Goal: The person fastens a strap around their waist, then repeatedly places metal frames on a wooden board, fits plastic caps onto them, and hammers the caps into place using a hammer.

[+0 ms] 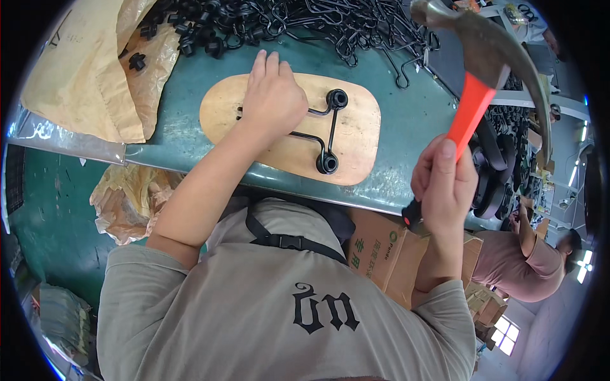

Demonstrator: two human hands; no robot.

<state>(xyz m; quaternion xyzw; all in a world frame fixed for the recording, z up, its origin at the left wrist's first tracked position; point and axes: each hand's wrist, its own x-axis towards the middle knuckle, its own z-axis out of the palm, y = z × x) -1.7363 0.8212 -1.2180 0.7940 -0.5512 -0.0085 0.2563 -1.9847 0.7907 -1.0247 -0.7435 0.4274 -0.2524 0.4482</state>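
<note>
A wooden board [359, 140] with rounded ends lies on the green tabletop in front of me. On it rests a bent black wire part [332, 133] with two black ring-shaped bushings [337, 99] at its right corners. My left hand [274, 95] lies over the wire's left portion, fingers stretched toward the board's far edge and hiding what is beneath. Small black wire ends [239, 113] show just left of that hand. My right hand [448, 181] is closed around the orange-and-black handle of a claw hammer [473, 105], raised at the right with its metal head up.
Black bent wire parts [356, 28] and small black bushings [197, 28] pile along the table's far side. A brown paper bag [76, 76] lies at left. Below the table are a crumpled bag [136, 200] and a cardboard box [387, 251]. Another person [521, 263] works at right.
</note>
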